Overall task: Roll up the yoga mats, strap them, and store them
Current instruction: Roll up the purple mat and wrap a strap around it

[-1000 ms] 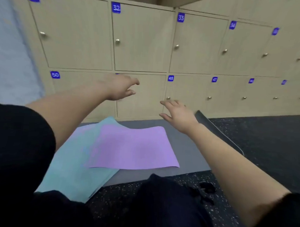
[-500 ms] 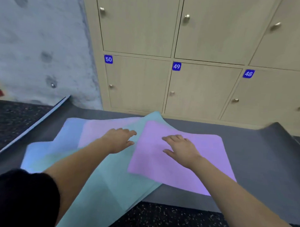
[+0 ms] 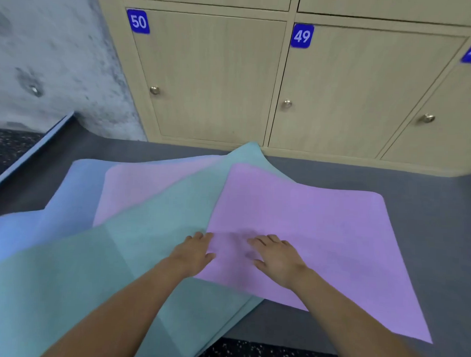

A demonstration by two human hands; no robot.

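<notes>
Down on the floor, the purple yoga mat (image 3: pixel 334 235) lies unrolled on top of the pile, its far left corner riding up over a hump in the teal mat (image 3: pixel 125 254) beneath it. Both hands are on it near its left edge. The left hand (image 3: pixel 193 254) lies palm down across that edge, fingers straight and pointing forward, partly on purple and partly on teal. The right hand (image 3: pixel 275 257) rests just beside it, flat on the purple sheet with its fingers loosely spread. Neither hand curls around anything.

A pale pink mat (image 3: pixel 148 194) shows from under the teal one to the left, and a light blue mat (image 3: pixel 49 204) lies further left. All four are fanned crookedly over a wide dark grey mat (image 3: pixel 428 217) whose left end curls upward.

Behind the mats stand pale wooden lockers (image 3: pixel 206 78) numbered 50, 49 and 48, each with a round metal knob. A rough concrete wall (image 3: pixel 46 51) meets them on the left. Black speckled flooring (image 3: pixel 263 353) shows at the near edge.
</notes>
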